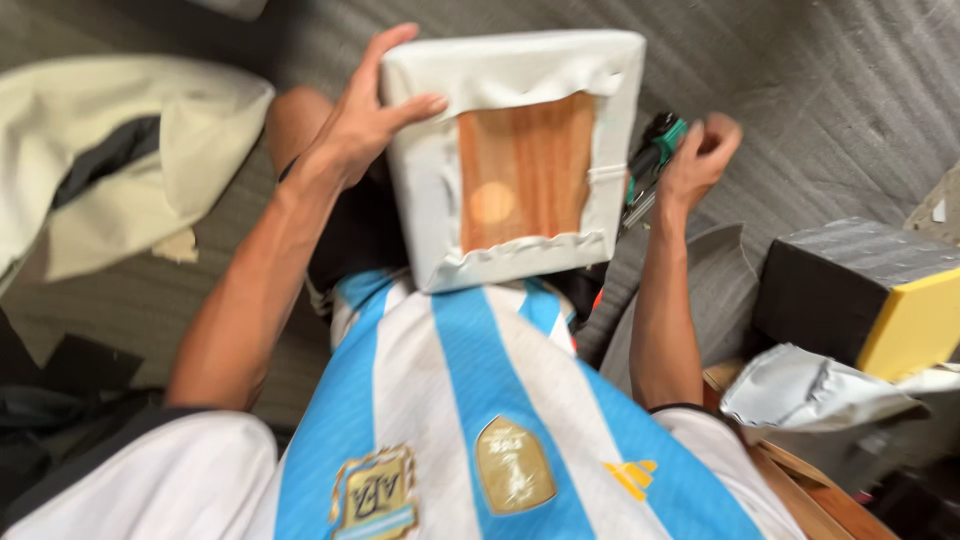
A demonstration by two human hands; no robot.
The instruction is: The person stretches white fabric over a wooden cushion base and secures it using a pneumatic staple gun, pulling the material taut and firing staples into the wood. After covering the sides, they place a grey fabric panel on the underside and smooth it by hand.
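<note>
A square seat cushion (520, 75) rests upside down on my lap, wrapped in white-grey covering with its bare wooden underside (525, 170) showing in the middle. My left hand (365, 110) grips the cushion's upper left corner, thumb on the fabric edge. My right hand (700, 155) is just right of the cushion, closed around a hand tool with a green and black body (652, 150). The tool's tip sits near the cushion's right edge; whether it touches is blurred.
A cream-coloured sheet of covering material (130, 150) lies on the grey floor at left. At right sits a block of yellow foam with a dark wrapped top (860, 290), crumpled white-grey fabric (810, 390) below it, and a wooden piece (800, 480).
</note>
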